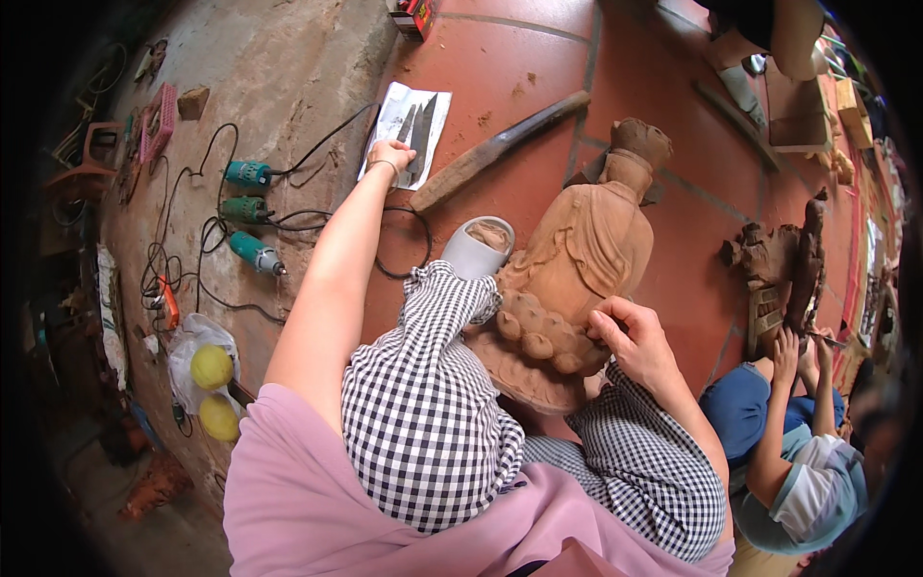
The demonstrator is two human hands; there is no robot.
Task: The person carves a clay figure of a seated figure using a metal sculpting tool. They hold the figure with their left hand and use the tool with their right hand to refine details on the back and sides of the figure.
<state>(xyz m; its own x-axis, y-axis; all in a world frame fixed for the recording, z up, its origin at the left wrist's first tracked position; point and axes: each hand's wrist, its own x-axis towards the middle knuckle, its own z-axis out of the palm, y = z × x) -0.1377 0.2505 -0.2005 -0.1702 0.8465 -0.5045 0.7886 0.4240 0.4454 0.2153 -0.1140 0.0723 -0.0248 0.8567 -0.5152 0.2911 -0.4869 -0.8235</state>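
Between my knees a brown carved wooden statue (586,240) of a seated robed figure leans away from me on its lotus base. My right hand (639,341) is at the right side of that base, fingers bent and thumb against the carved petals. Stretched far forward, my left hand (389,157) is over a white sheet (392,108) on the floor. Its fingers are closed at the dark, tapered metal files (423,139) lying there; they partly hide where they meet the metal.
A long wooden bar (500,149) lies across the red tiles. Left are green power tools (252,250) with tangled cords, and yellow round things (212,367) by a plastic bag. A grey slipper (476,248) is on my foot. At right another person (808,462) handles dark carved wood (806,260).
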